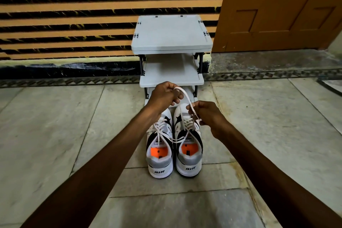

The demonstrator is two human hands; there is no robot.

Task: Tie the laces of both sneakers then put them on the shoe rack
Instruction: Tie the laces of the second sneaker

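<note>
Both hands pinch the right sneaker's lace: L hand, R hand. Sneakers on floor by rack. Lace is soft, floppy; grip near ends.

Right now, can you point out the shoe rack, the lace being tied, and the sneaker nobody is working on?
shoe rack [171,33], head view, on its bare top shelf.
lace [187,96], head view, on the raised strand between the hands.
left-hand sneaker [160,164], head view, on its grey heel collar.
</note>
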